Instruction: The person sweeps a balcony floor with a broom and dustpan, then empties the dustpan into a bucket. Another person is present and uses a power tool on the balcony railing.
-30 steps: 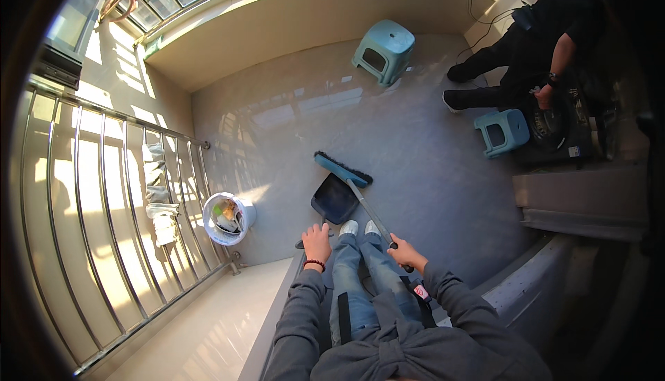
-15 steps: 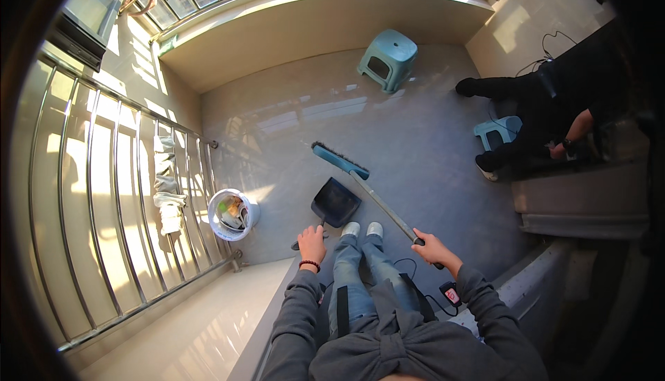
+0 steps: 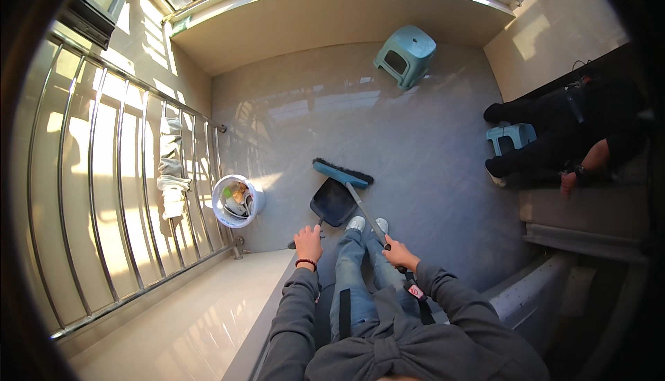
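My left hand [image 3: 309,242] is closed round the handle of a dark dustpan [image 3: 334,203], which rests on the floor in front of my feet. In my right hand [image 3: 400,253] I grip the grey handle of a broom [image 3: 343,172]. Its blue head with dark bristles lies across the far edge of the dustpan, tilted slightly down to the right. The broom's handle runs from its head down to my right hand, passing over the space between my shoes. Whether any dirt lies in the pan I cannot make out.
A white bucket [image 3: 235,204] with rubbish in it stands left, beside a metal railing [image 3: 131,201] with cloth on it. One blue-green stool [image 3: 409,52] stands near the far wall. At right, a person in black [image 3: 582,131] sits by a smaller stool [image 3: 511,137].
My right hand has moved left and inward, and the broom head has come nearer, up against the dustpan's far edge. The left hand holds the dustpan almost where it was.
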Tool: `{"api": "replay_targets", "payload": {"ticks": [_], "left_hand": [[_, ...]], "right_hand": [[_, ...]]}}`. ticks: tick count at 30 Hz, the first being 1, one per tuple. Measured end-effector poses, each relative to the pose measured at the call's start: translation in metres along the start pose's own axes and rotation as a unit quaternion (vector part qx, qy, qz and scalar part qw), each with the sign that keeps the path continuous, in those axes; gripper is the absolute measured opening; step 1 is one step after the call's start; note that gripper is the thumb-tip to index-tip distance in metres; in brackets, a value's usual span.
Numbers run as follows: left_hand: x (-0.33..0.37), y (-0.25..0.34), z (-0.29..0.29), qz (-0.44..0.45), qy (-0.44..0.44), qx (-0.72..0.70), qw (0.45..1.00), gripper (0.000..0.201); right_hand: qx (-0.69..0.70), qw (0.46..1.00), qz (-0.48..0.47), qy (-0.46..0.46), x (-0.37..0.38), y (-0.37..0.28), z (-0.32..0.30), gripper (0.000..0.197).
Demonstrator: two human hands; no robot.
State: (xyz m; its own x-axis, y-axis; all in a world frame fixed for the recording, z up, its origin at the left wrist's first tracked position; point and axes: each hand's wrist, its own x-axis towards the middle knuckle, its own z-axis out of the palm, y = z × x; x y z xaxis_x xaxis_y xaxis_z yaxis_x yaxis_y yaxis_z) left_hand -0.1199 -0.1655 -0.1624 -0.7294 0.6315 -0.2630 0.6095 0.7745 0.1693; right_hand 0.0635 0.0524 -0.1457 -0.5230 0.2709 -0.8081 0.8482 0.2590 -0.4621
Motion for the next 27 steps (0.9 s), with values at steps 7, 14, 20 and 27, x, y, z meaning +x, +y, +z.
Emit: {"api": "replay_targets", "payload": {"ticks": [7, 14, 20, 27], "left_hand": [[-0.012, -0.005, -0.002, -0.009, 0.0, -0.019, 1.0, 0.022], [-0.041, -0.018, -0.003, -0.034, -0.024, -0.037, 0.998, 0.023], [-0.045, -0.023, 0.0, -0.033, -0.026, -0.034, 0.999, 0.024], [-0.043, -0.02, 0.008, -0.051, -0.03, -0.031, 0.998, 0.027]], "right_hand": [[0.191, 0.973, 0.068, -0.115, -0.061, -0.022, -0.07, 0.063], [0.194, 0.98, 0.041, -0.032, -0.099, -0.028, -0.073, 0.063], [0.224, 0.973, 0.054, 0.008, -0.054, -0.022, -0.063, 0.063], [0.111, 0.992, 0.055, -0.008, -0.023, -0.024, 0.005, 0.063]]}}
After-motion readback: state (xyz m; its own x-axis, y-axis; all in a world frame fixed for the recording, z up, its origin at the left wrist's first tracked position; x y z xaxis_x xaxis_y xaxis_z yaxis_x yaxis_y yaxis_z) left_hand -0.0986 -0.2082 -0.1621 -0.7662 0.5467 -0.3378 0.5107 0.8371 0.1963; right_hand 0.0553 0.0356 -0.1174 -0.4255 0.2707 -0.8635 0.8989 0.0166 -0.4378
